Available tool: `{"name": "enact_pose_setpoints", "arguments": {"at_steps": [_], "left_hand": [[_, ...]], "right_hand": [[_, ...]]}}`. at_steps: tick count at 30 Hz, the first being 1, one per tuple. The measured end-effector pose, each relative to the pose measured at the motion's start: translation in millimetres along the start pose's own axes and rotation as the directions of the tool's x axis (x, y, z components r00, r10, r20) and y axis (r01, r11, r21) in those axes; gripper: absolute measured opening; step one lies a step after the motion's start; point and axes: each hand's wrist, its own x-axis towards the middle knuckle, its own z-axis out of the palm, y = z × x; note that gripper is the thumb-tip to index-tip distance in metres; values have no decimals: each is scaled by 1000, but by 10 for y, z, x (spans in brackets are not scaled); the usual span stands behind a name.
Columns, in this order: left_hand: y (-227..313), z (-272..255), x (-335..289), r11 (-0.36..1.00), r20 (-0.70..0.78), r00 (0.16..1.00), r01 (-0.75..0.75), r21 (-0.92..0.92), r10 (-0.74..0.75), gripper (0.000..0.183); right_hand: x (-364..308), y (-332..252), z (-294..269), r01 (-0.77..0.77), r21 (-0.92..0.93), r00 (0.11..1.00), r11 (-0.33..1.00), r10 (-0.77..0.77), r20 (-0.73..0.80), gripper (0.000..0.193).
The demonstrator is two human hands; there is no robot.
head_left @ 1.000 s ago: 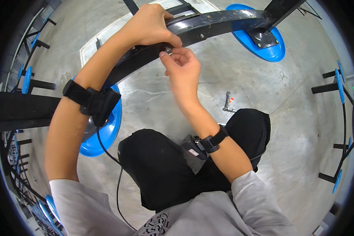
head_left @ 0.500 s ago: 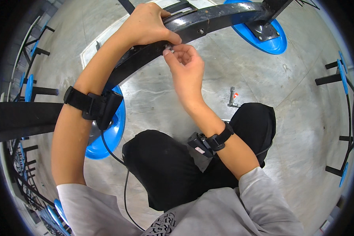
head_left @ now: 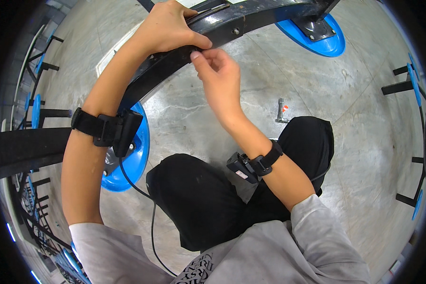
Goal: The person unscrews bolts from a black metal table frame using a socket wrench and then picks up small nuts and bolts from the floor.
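A curved black metal beam (head_left: 265,20) crosses the upper part of the view. My left hand (head_left: 168,29) is wrapped over its top edge, the thumb pressed along the near side and the other fingers partly hidden behind. Just below that thumb, my right hand (head_left: 220,75) pinches thumb and forefinger together against the beam's near face. A small metal fastener sits at those fingertips, now mostly covered, so its exact kind cannot be made out. Farther right along the same face, a bolt end with a nut (head_left: 236,31) sticks out.
An L-shaped metal socket wrench (head_left: 281,111) lies on the grey floor (head_left: 312,85) beside a small red-orange piece. Blue round discs (head_left: 333,42) sit under the frame's ends. A black beam (head_left: 31,149) runs in from the left. Cables hang from my wrist straps. Similar blue-and-black frames stand at both sides.
The beam and both hands sit slightly higher and more to the left in the view. The shiny fastener glimpsed at my right fingertips before is now mostly covered. Both hands keep their hold.
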Motion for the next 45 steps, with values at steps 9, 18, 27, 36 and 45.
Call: {"name": "enact_pose_setpoints", "arguments": {"at_steps": [9, 18, 27, 36, 45], "left_hand": [[37, -11, 8, 1000, 29, 999, 13, 1, -13, 68], [36, -4, 52, 999, 76, 997, 23, -48, -19, 68], [17, 79, 73, 999, -29, 999, -31, 21, 32, 70], [33, 75, 56, 1000, 41, 999, -15, 0, 15, 68], [333, 191, 1, 950, 160, 957, 268, -163, -242, 52]], "right_hand": [[-47, 43, -16, -31, 40, 999, 999, 30, 25, 23], [0, 68, -43, -17, 62, 1000, 998, 18, -25, 24], [63, 1, -83, -130, 116, 991, 985, 126, 37, 25], [0, -21, -103, -37, 56, 999, 998, 37, -11, 23], [-517, 1537, -1154, -187, -745, 956, 640, 294, 13, 15]]}}
